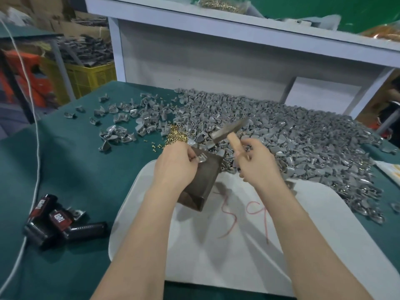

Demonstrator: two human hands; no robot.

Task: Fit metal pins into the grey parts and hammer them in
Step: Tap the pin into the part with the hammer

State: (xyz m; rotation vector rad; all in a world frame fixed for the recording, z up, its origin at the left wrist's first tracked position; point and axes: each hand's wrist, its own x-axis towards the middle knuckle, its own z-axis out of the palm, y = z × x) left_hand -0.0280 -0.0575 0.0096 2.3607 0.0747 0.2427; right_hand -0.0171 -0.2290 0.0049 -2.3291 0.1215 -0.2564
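Left hand: Your left hand (175,163) pinched one grey part (201,158) between thumb and curled fingers and pressed it onto the top of the dark metal block (204,182).
Right hand: Your right hand (259,164) was wrapped round the wooden handle of the hammer (229,129). The hammer's head was raised at 1 o'clock from the block, apart from the part.
Grey part: It sat near the block's far edge, at 3 o'clock from your left knuckles. Whether a pin was in it could not be told.
Block: It stood on the white board (238,256), toward the board's 11 o'clock corner.
Pins: A small pile of brass pins (175,135) lay just beyond your left hand at 12 o'clock. It touched the heap of grey parts (303,144), and a few strays lay at 10 o'clock.
Heap: It spread from 12 to 3 o'clock of the block and reached the board's far and right edges.
Loose parts: Scattered grey parts (121,120) lay at 10 to 11 o'clock.
Board: It lay under both your forearms, with red scribbles at 5 o'clock from the block.
Table: A green cloth (75,180) covered it.
Left side: Black-and-red objects (54,219) lay at 8 o'clock, just beside a white cord (38,144).
Beyond the table: A white shelf unit (194,61) stood at 12 o'clock and a yellow crate (93,79) at 10 o'clock.
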